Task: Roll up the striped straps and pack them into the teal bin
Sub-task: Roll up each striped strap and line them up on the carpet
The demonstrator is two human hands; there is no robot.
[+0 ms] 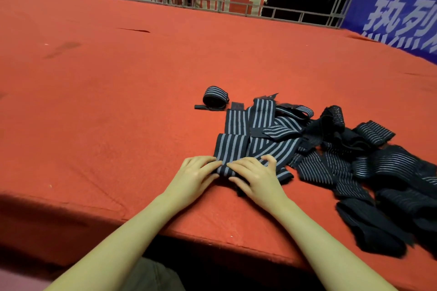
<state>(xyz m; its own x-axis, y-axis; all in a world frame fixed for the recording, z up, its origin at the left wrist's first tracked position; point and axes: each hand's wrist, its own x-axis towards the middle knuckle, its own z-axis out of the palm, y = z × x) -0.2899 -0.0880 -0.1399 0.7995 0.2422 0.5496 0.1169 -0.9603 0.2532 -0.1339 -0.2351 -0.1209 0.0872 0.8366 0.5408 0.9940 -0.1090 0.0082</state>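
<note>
We are pinching our left hand [192, 178] and right hand [256, 178] onto the near end of a strap [230, 149] lying on the red table [118, 101], starting its roll. It looks soft, light and stretchy, so gripping both edges should be keeping it even; one roll [215, 97] is sitting beyond, the pile [354, 163] lying right, no bin showing.

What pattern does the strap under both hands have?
The strap is black with pale grey lengthwise stripes, seen best in the head view.
</note>
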